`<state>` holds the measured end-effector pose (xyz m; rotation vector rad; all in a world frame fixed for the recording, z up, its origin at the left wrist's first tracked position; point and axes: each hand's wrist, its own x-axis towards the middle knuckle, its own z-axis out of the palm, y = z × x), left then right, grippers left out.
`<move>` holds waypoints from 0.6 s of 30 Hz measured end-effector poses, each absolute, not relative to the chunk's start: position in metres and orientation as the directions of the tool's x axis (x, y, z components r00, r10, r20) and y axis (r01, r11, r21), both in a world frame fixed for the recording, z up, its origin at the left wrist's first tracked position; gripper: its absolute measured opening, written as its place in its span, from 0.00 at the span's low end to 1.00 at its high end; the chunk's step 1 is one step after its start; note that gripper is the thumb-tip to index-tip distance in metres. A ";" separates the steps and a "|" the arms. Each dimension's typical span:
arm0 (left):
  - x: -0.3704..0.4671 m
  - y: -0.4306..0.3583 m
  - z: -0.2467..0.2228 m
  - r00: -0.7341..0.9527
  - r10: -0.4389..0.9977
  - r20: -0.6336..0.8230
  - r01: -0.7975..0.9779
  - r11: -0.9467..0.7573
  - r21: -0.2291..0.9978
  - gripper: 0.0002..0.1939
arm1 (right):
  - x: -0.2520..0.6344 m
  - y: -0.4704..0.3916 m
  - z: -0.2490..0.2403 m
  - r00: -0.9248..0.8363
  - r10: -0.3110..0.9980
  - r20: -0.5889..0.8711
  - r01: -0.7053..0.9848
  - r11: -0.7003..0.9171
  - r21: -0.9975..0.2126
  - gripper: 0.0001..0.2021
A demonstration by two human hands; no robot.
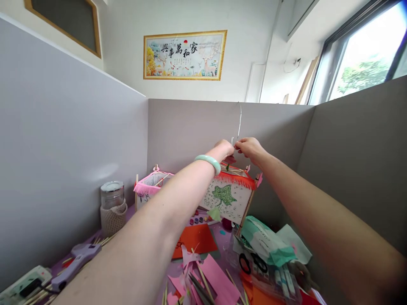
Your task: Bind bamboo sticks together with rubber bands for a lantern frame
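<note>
A white wire [240, 120] hangs down from the top edge of the back partition. Both hands are raised at its lower end, above a lantern [224, 197] with red fringe and a green leaf picture. My left hand [226, 150], below a pale green bangle, has its fingers bent; what they hold is too small to make out. My right hand [249, 148] pinches close to the wire's lower end, its fingertips near my left hand. The red-fringed lantern tilts beneath them. Behind my left forearm stands a second lantern [149, 186] with pink fringe.
On the purple table [222, 237] lie pink paper [218, 279], orange paper [199, 241], black-handled scissors [251, 263] and a green-white packet [267, 241]. At left are a glass jar [112, 207], a glue gun [74, 262] and a power strip [27, 284]. Grey partitions enclose three sides.
</note>
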<state>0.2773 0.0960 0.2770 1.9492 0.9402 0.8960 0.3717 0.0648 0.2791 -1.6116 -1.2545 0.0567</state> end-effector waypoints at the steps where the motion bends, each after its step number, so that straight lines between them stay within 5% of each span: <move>1: 0.276 0.099 0.277 0.483 0.858 0.175 0.320 -0.359 0.877 0.10 | 0.371 0.064 0.280 0.448 0.733 0.512 0.678 0.094 -0.729 0.06; 6: 0.269 0.101 0.287 0.534 0.838 0.112 0.314 -0.319 0.894 0.08 | 0.370 0.051 0.285 0.426 0.794 0.433 0.611 0.101 -0.785 0.08; 18: 0.291 0.118 0.316 0.478 0.800 0.363 0.345 -0.551 0.760 0.11 | 0.387 0.031 0.302 0.396 0.836 0.380 0.513 0.142 -0.847 0.10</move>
